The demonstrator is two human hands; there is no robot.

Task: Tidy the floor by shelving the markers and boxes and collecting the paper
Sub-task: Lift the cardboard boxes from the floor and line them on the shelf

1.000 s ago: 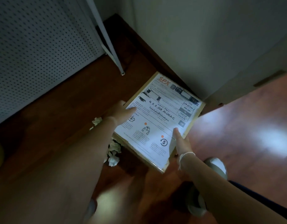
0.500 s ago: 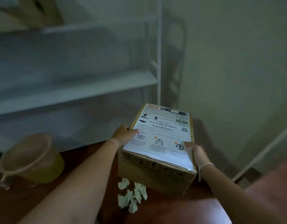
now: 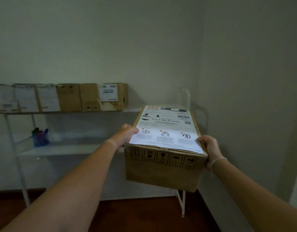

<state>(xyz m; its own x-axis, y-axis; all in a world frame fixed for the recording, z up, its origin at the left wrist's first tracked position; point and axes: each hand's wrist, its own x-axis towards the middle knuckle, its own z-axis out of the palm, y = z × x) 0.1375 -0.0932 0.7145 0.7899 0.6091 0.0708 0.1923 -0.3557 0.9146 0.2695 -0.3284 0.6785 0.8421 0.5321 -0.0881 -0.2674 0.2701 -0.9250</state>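
I hold a brown cardboard box with a white shipping label on top, lifted in front of the white shelf unit. My left hand grips its left side and my right hand grips its right side. A row of several cardboard boxes stands on the top shelf to the left. A blue cup of markers sits on the middle shelf. The held box is level with the free right end of the top shelf.
The shelf stands in a room corner, with a wall close on the right. A white perforated panel closes the shelf's lower back. Dark wooden floor lies below.
Both hands have raised the box from the floor up to shelf height. The view has swung up from the floor; the crumpled paper and the bin are out of sight now.
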